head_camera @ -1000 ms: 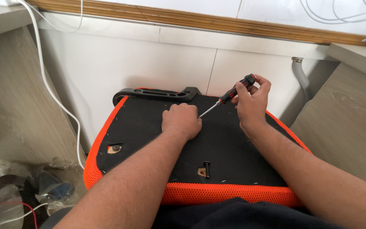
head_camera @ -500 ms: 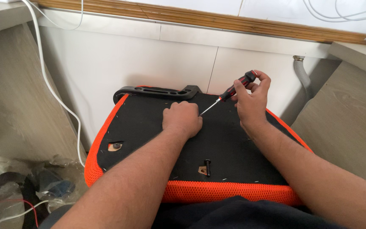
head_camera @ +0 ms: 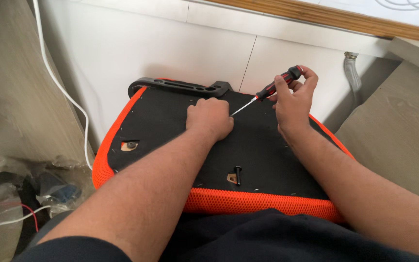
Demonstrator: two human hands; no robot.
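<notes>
From the head camera, an upturned chair seat (head_camera: 267, 160) lies across the person's lap, its black underside facing up and an orange mesh border running round the edge. The left hand (head_camera: 210, 118) rests on the black fabric near the far edge, curled into a loose fist; whether it pinches anything under the knuckles cannot be told. The right hand (head_camera: 294, 99) is closed round the red-and-black handle of a screwdriver (head_camera: 267, 90), which slants down to the left so that its thin metal tip ends right at the left hand's knuckles. A black plastic bracket (head_camera: 178, 87) sits along the seat's far edge, against the white wall panel (head_camera: 170, 43). Nearer the person, a black bolt (head_camera: 238, 173) stands in a hole in the fabric, and a second hole (head_camera: 130, 145) shows near the left border. A white cable (head_camera: 56, 82) hangs down at the left, beside crumpled clear plastic bags (head_camera: 6, 179), and a grey corrugated hose (head_camera: 352, 73) drops at the right.
</notes>
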